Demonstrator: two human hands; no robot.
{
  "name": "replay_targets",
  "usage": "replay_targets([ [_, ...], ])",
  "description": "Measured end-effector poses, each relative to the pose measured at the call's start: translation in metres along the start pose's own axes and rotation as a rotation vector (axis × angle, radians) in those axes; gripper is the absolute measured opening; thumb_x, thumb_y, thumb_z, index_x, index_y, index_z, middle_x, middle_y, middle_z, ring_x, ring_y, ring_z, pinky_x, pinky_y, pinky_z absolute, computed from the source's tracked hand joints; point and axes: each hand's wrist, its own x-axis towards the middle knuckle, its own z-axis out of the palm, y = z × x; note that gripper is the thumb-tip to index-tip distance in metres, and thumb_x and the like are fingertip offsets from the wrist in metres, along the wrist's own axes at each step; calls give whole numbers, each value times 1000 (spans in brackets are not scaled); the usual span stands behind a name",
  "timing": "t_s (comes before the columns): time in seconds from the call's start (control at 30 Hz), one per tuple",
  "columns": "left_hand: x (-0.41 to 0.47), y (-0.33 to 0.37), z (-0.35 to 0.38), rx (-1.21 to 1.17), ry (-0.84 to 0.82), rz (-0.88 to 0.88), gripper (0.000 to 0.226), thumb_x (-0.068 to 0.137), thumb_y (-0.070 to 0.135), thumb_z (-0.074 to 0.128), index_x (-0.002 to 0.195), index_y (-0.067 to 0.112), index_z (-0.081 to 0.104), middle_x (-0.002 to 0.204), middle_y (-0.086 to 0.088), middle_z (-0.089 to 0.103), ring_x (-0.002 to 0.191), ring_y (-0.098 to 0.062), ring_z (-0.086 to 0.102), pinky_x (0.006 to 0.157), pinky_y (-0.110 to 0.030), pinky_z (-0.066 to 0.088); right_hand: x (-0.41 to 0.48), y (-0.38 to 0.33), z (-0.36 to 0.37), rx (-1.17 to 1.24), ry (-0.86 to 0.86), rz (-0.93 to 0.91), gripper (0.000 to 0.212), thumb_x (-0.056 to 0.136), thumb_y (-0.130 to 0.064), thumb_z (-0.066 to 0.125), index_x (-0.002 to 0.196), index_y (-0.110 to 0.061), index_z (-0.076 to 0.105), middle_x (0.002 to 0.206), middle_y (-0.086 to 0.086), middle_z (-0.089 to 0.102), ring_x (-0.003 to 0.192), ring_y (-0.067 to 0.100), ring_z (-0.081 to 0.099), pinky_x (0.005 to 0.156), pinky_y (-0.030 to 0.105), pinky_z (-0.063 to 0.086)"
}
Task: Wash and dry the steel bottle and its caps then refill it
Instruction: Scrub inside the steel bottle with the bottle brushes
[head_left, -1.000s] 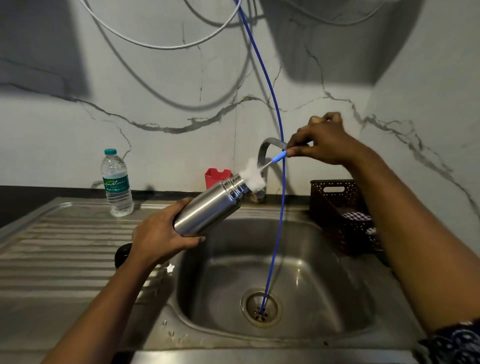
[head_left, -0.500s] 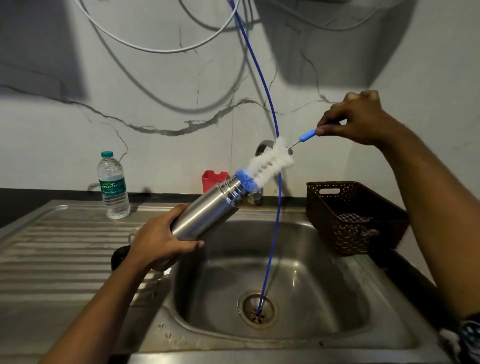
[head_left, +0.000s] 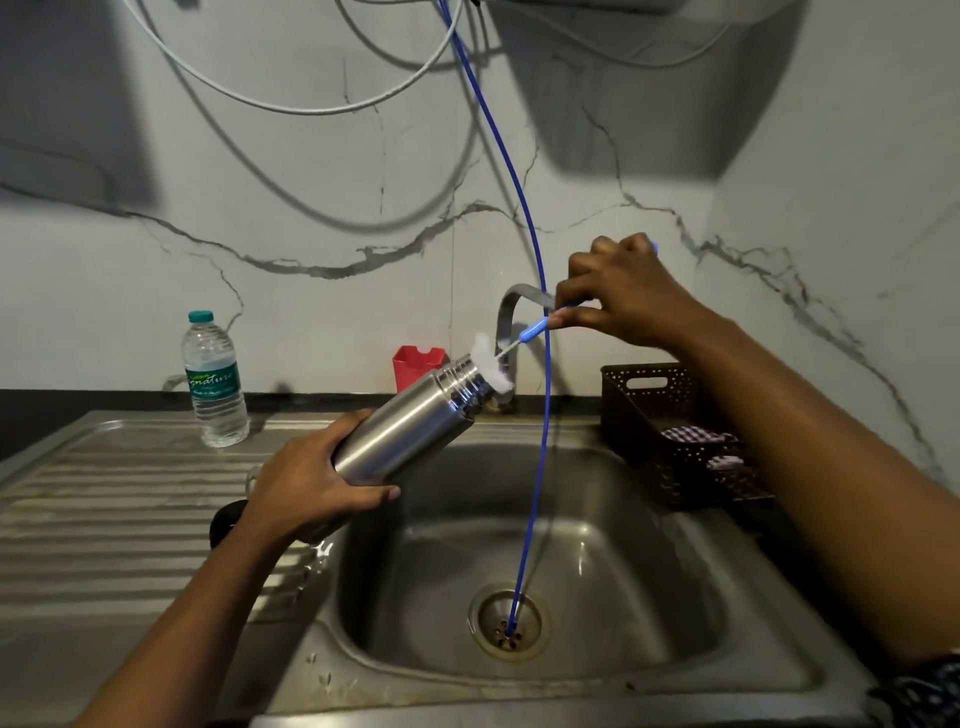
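Left hand: my left hand (head_left: 311, 483) gripped the lower part of the round silver steel bottle (head_left: 410, 431), with fingers and thumb clamped around it.
Right hand: my right hand (head_left: 623, 296) pinched the blue handle of the thin white-bristled bottle brush (head_left: 532, 330) between the thumb and the fingertips; the other fingers were curled in.
Steel bottle: it was in the air over the back left part of the stainless steel sink basin (head_left: 649, 587), tilted, with the open mouth up and toward the curved metal tap (head_left: 506, 312).
Bottle brush: most of the bristles were inside the bottle, and only a white tuft stood out of the mouth.
Blue hose: a thin blue hose (head_left: 537, 415) hung from above into the drain.
Drainboard: a clear plastic water bottle with a green cap (head_left: 214, 384) stood upright at the back edge of the ribbed steel drainboard (head_left: 104, 519); a dark round object (head_left: 226, 522) near the basin edge was half hidden by my wrist, and I could not tell what it was.
Back edge: a small red plastic container (head_left: 415, 364) stood behind the bottle.
Right side: a dark brown perforated plastic basket (head_left: 654, 415) stood beside the basin's back right corner.
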Motion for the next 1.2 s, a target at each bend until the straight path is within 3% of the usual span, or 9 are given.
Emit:
replay_targets([
  [0.1,0,0,-1,-20,-3,-1,93,48,73,70,131,38,48,104,6,68,87,-15,65,75,-39,55,-9,30,-17,-70,48,76,63,77,-71,28,84,-25,69,76,-7,52,83,18,44,76,33,16],
  [0.2,-2,0,-1,-12,-22,25,91,47,74,68,128,37,50,100,9,66,85,-14,64,74,-37,55,-19,41,-25,-59,60,143,67,75,-72,24,82,-23,68,72,-12,46,80,13,37,78,34,19],
  [0.37,-1,8,4,11,-32,40,95,46,75,65,131,36,47,102,11,63,88,-17,64,76,-38,55,-10,-7,-6,-17,49,58,56,79,-69,32,80,-24,65,72,-14,46,80,14,41,75,34,15],
  [0.53,-1,5,3,17,-19,31,95,47,75,65,132,37,47,103,8,66,88,-18,65,76,-38,55,1,-45,28,-4,-38,24,37,88,-60,45,88,-27,63,84,-13,49,86,6,33,84,37,23],
  [0.67,0,-2,-2,49,-2,13,92,47,77,66,130,43,45,102,8,68,88,-17,65,75,-38,54,-2,0,15,53,0,73,60,74,-76,34,85,-26,66,79,-8,62,84,13,44,73,29,12],
  [0.8,-2,-4,-5,43,17,-10,92,47,76,66,130,41,47,103,9,67,88,-16,65,76,-38,54,-16,54,-10,81,41,235,74,66,-86,35,83,-22,69,73,-3,60,83,16,46,77,29,14],
  [1.0,-3,-7,-5,69,27,-9,95,46,76,66,132,40,46,105,7,68,89,-18,66,76,-38,55,-9,28,6,146,36,224,65,64,-80,32,85,-30,68,71,-13,54,84,11,44,75,29,12],
  [1.07,-4,-6,-7,86,43,-9,94,48,76,66,132,40,45,104,10,67,88,-16,65,75,-37,55,-5,8,18,200,46,216,53,71,-75,45,85,-29,68,71,-13,55,86,14,49,75,29,12],
  [1.2,-3,6,2,116,-5,17,102,44,77,60,136,36,46,106,9,65,95,-19,65,76,-30,49,9,-43,47,193,-14,23,35,83,-61,53,92,-31,68,82,-12,60,89,7,42,75,26,9],
])
